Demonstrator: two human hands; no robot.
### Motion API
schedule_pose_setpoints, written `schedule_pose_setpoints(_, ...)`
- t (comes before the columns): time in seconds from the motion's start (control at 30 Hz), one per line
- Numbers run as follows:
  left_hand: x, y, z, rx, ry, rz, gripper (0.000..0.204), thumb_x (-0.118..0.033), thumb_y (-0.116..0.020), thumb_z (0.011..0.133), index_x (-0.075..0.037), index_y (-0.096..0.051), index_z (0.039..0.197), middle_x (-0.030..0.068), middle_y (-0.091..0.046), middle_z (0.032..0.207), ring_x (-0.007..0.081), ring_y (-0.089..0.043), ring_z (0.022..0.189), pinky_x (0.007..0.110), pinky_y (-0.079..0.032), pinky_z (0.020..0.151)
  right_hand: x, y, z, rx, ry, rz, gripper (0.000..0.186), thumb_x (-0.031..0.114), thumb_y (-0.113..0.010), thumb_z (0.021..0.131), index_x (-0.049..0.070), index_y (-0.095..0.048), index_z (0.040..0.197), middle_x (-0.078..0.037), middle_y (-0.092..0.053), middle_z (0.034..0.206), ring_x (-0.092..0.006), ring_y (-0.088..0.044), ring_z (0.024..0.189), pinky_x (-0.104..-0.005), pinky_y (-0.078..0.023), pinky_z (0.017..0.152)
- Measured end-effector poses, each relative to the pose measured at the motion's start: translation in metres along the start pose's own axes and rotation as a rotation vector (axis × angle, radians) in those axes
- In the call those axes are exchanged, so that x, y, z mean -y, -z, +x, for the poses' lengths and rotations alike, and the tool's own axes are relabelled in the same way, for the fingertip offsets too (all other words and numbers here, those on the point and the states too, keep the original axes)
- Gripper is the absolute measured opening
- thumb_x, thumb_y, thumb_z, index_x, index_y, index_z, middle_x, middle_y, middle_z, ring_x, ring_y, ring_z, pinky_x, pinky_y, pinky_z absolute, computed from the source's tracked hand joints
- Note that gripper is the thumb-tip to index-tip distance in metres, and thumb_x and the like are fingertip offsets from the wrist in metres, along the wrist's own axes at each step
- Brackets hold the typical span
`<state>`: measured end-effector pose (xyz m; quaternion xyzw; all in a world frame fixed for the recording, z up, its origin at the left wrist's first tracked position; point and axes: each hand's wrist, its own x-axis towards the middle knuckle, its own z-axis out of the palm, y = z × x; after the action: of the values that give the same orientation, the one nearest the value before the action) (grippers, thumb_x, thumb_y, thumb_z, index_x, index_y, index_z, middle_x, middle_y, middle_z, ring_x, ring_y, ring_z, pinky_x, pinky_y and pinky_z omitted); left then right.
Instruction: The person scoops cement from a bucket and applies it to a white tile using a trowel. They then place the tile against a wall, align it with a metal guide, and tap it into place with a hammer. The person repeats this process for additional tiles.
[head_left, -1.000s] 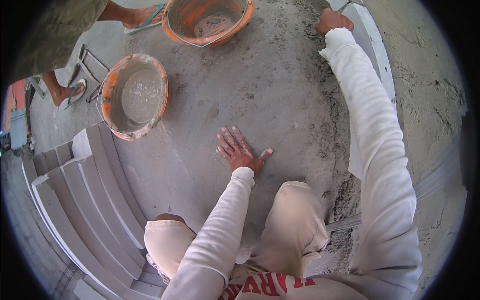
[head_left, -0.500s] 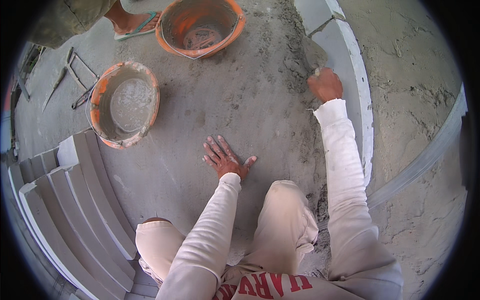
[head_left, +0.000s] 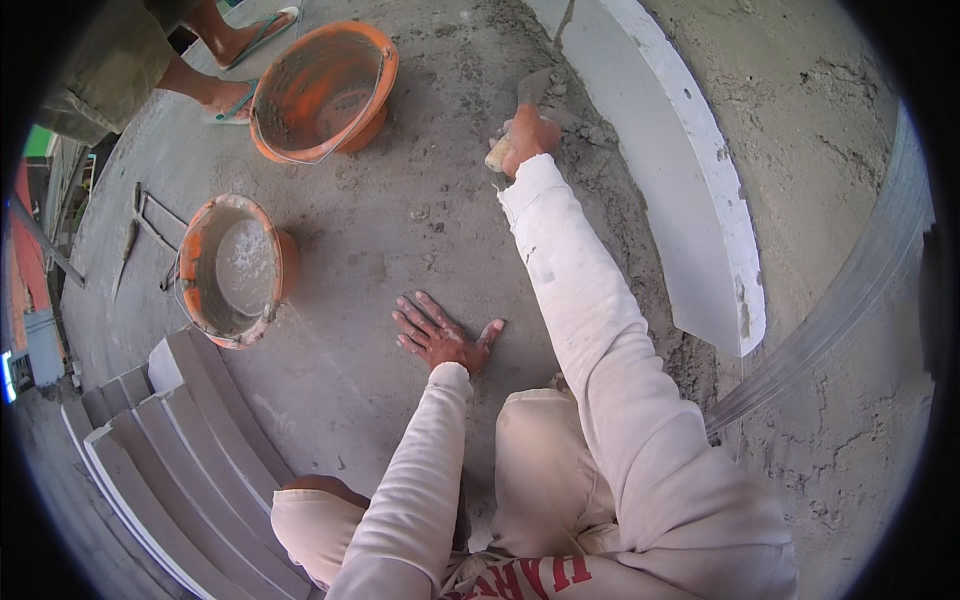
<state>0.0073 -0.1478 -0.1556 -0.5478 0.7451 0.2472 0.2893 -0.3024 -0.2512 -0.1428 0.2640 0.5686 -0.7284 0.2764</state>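
My left hand [head_left: 440,335] lies flat on the grey floor [head_left: 370,400] with its fingers spread, and mortar smears its fingertips. Farther off to the right, my right hand [head_left: 532,135] is wrapped round a trowel [head_left: 498,155]. The pale handle end sticks out of the fist, and the mortar-covered blade points away from me over crumbly wet mortar [head_left: 592,115]. Along the right side of that mortar runs a row of pale grey blocks [head_left: 650,170], apart from the trowel.
Two orange mortar-coated buckets [head_left: 270,140] [head_left: 285,265] stand to the left. Beside the nearer one lies a hacksaw-like metal frame [head_left: 160,225]. Pale blocks [head_left: 200,440] are stacked at lower left. Another person's sandalled feet [head_left: 225,95] are at upper left. A long metal bar [head_left: 840,310] crosses the right.
My right hand has drawn left with the trowel, off the edge of the block row onto the mortar side. My left hand stays planted, while the whole view has turned somewhat.
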Motion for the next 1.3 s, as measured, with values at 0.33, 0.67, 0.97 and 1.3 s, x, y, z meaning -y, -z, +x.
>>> schedule_pose_setpoints(0.33,-0.003,-0.013,0.0,-0.062,-0.022,0.063,0.157,-0.096,-0.062,0.075,-0.001,0.021,0.167,0.0307,0.023,0.173,0.0479,0.024,0.161,0.067,0.005,0.128,-0.017,0.193,-0.057,-0.135,0.456,-0.708,0.037,0.024,-0.067,0.097,-0.01,-0.069,0.11,-0.026,-0.074,0.095,-0.0397,-0.074,0.084,-0.0481,-0.059,0.075)
schedule_pose_setpoints(0.67,0.001,-0.021,0.01,-0.143,-0.019,0.145,0.157,-0.101,-0.058,0.072,-0.003,0.017,0.168,0.0299,0.019,0.175,0.0478,0.017,0.163,0.066,-0.001,0.13,-0.004,0.34,-0.175,-0.138,0.626,-1.188,0.03,0.025,-0.066,0.098,-0.005,-0.067,0.099,-0.03,-0.073,0.09,-0.049,-0.071,0.088,-0.0534,-0.055,0.079)
schedule_pose_setpoints(0.97,0.009,-0.045,0.029,-0.328,0.004,0.239,0.159,-0.106,-0.053,0.067,-0.004,0.011,0.17,0.0303,0.01,0.176,0.0481,0.006,0.164,0.065,-0.007,0.13,-0.017,0.531,-0.412,0.037,0.427,-1.032,0.021,0.018,-0.071,0.092,-0.002,-0.068,0.097,-0.023,-0.065,0.069,-0.0416,-0.064,0.062,-0.0482,-0.052,0.063)
schedule_pose_setpoints(1.3,0.015,-0.05,0.06,-0.316,-0.015,0.301,0.158,-0.105,-0.054,0.068,-0.001,0.005,0.17,0.0307,0.006,0.177,0.0468,0.005,0.165,0.06,-0.009,0.132,-0.033,0.782,-0.508,-0.59,0.278,-1.678,0.033,0.021,-0.068,0.093,0.004,-0.066,0.12,-0.021,-0.074,0.105,-0.0427,-0.073,0.092,-0.0521,-0.059,0.08)
